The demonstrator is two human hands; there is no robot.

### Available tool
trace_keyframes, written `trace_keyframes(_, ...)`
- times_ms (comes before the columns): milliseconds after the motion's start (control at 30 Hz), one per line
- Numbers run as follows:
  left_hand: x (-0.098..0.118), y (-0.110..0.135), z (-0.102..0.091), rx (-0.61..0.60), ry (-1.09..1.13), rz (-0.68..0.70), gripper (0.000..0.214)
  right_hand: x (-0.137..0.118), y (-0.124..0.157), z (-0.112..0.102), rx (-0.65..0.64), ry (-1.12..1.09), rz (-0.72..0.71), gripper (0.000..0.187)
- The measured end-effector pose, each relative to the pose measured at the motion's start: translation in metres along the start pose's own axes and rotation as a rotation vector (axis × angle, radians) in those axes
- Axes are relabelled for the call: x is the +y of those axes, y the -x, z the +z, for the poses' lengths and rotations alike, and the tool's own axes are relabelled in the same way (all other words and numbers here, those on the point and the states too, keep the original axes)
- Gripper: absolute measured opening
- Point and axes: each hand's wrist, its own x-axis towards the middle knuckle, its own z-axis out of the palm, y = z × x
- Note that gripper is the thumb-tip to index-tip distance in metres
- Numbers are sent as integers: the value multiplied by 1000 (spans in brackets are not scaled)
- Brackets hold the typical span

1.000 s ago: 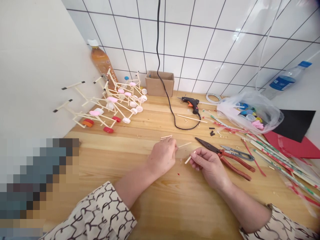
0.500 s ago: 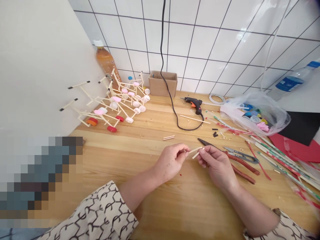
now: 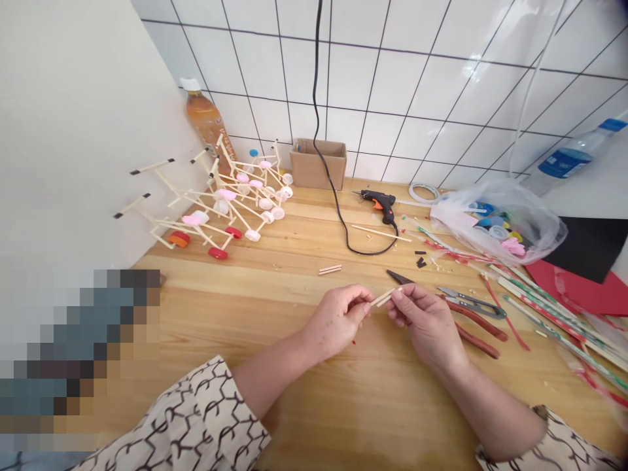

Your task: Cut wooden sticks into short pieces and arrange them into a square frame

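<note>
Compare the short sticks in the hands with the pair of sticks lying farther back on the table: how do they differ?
The held sticks are pinched between left hand and right hand, off the table; the loose pair lies flat on it, untouched. The held sticks slant up rightward; the loose pair lies nearly level. Both are short pale sticks, side by side.

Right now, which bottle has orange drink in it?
The white-capped bottle standing back left behind the stick model; the blue-capped bottle at right looks clear.
</note>
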Motion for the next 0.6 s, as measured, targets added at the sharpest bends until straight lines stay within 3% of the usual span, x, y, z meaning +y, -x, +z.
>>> trace_keyframes(267,1,0,-2,-12,-17,32,17,1,1,-1,-29,13,-7,22)
trace_keyframes(600,9,2,-1,-11,23,-29,18,1,3,2,-50,33,-8,24)
